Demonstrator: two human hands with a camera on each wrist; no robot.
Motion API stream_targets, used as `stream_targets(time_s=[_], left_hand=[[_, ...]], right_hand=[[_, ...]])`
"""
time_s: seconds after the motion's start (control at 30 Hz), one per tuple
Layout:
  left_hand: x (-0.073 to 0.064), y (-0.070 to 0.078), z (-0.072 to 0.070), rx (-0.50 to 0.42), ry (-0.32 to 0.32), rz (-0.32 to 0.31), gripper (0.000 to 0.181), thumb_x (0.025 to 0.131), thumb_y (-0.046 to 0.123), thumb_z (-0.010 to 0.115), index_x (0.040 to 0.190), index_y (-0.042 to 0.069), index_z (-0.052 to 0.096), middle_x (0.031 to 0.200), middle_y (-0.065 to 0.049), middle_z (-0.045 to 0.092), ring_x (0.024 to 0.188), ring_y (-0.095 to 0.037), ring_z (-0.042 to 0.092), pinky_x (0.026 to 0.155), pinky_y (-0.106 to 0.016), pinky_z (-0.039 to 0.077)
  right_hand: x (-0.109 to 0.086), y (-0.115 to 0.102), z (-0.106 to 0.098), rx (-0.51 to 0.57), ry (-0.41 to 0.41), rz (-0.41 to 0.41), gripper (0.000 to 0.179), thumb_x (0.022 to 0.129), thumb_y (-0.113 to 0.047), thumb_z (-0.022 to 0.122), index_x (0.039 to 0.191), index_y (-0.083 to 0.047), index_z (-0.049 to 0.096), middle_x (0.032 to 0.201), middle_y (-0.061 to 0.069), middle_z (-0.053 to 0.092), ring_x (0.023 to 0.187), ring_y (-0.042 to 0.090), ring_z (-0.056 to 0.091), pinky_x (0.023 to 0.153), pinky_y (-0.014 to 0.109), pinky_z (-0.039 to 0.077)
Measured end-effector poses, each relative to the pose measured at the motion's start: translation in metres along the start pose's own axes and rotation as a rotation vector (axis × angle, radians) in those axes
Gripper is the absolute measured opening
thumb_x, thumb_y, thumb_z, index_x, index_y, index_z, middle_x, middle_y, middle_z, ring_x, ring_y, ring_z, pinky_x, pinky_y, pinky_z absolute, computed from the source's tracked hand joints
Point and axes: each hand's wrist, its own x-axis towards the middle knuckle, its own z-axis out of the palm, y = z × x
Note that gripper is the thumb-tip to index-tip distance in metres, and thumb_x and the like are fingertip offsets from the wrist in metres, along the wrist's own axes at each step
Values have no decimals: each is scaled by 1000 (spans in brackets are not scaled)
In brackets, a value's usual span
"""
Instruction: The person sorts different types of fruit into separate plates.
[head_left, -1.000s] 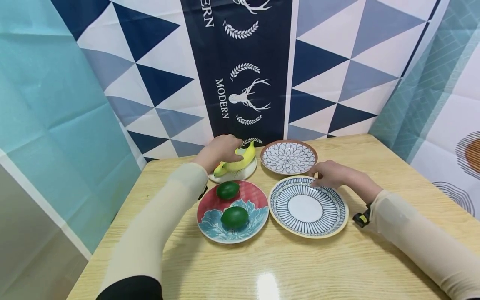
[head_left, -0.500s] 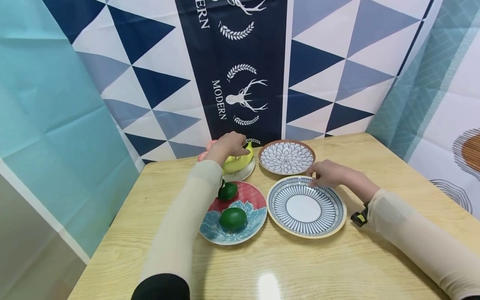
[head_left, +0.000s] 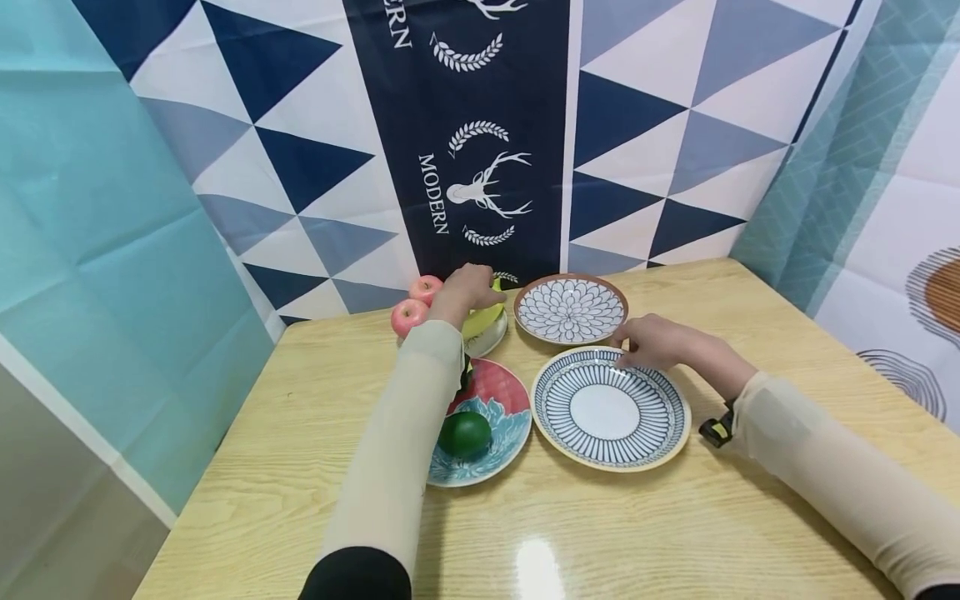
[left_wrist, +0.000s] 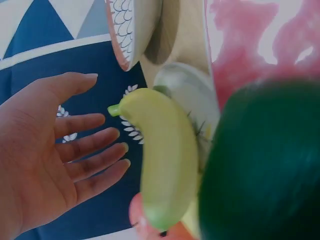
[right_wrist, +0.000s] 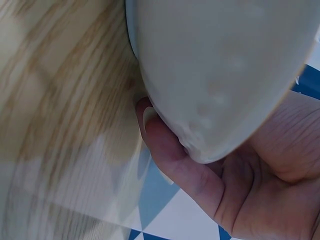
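Observation:
My left hand point(head_left: 471, 292) is over the far small white plate point(head_left: 491, 336), its fingers spread and holding nothing in the left wrist view. A yellow banana point(left_wrist: 167, 155) lies beside those fingertips, apart from them. Nearer me, a green fruit point(head_left: 465, 435), perhaps a lime or mango, sits on the red and teal plate point(head_left: 517, 435); my forearm hides a second one. My right hand point(head_left: 654, 342) grips the far right rim of the blue-striped plate point(head_left: 606, 412). In the right wrist view, fingers point(right_wrist: 200, 185) curl under that plate's pale underside point(right_wrist: 215, 75).
Two pinkish apples point(head_left: 409, 317) rest left of the banana by the small plate. A brown-rimmed dish point(head_left: 572, 308) with a petal pattern stands behind the striped plate. Patterned cloth point(head_left: 300, 150) hangs along the table's back edge.
My left hand has shifted slightly right over the banana and its forearm has swung right, uncovering the apples and hiding one green fruit. My right hand keeps its grip on the striped plate.

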Motion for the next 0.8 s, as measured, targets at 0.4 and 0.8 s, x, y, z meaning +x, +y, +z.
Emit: stream_targets(time_s=[0.4,0.8], left_hand=[[-27,15,18,-40,84,-104,43,99,46,66,117,7,67,108,-10,69,97,-27,64,94,-40,53],[30,-8,61,-51,64,-122,70,88,53,73,138,6,62,128,-12,66,109,-27,63,100,-41,52]], right_hand=[[-2,1,5,7,-9,3,8,99,-17,76,104,-11,75,90,1,66,78,18,57,68,34,48],[-1,0,-1,7,-8,-8,5,99,-17,75,100,-12,74,86,0,65,75,17,57,64,33,48]])
